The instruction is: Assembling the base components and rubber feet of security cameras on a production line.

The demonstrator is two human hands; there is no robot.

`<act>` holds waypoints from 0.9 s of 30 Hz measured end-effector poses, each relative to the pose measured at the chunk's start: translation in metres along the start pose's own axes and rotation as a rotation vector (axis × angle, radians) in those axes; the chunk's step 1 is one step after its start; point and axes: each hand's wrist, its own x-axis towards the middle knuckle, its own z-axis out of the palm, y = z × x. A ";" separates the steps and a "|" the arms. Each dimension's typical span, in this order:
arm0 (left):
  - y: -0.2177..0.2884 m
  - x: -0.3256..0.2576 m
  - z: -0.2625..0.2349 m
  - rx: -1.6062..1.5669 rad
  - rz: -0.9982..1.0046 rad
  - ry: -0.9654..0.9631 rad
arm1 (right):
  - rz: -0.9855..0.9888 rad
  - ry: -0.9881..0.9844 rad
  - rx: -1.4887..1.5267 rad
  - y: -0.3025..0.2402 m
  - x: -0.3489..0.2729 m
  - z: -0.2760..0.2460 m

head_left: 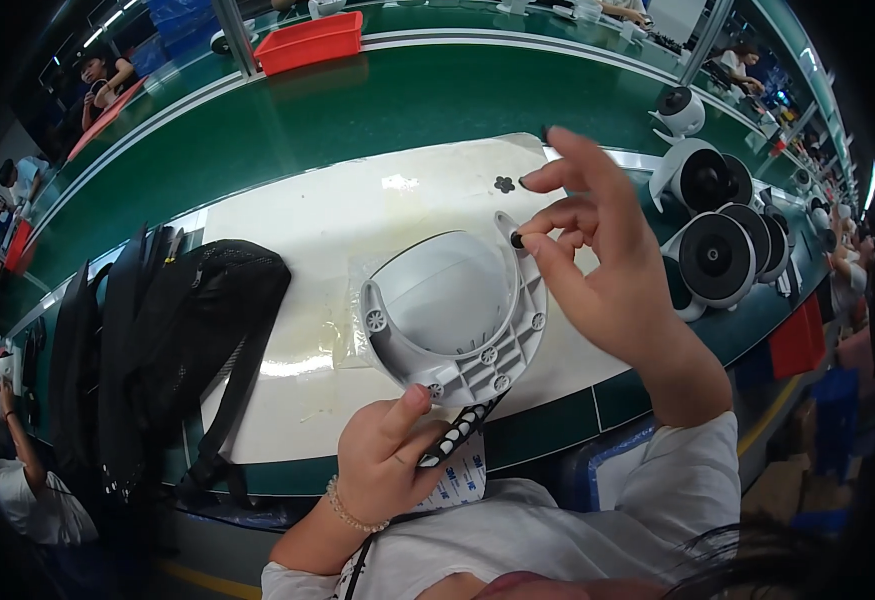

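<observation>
Shell (447, 290) pale grey, domed, ribbed underside; right fingers (549, 262) pinch black dot (517, 241); left fingers (404, 414) grasp spotted black strip (460, 428).

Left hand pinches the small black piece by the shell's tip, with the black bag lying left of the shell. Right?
Wrong hand: the head view shows the right hand pinching the small black piece by the tip of the shell. The left hand is at the shell's lower edge. The black bag does lie left of the shell.
</observation>
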 end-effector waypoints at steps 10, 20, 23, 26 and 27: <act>0.003 0.001 0.004 -0.048 -0.033 0.046 | -0.573 -0.145 -0.493 -0.002 -0.011 -0.002; 0.002 0.002 0.002 -0.039 0.009 0.042 | -0.327 -0.163 0.221 -0.015 0.008 0.020; 0.004 0.003 0.001 -0.074 -0.019 0.080 | -0.237 -0.304 0.245 -0.019 0.012 0.040; 0.004 0.005 -0.001 -0.093 -0.035 0.083 | -0.218 -0.321 0.282 -0.020 0.014 0.050; 0.004 0.006 0.000 -0.098 -0.021 0.090 | -0.208 -0.310 0.299 -0.021 0.015 0.052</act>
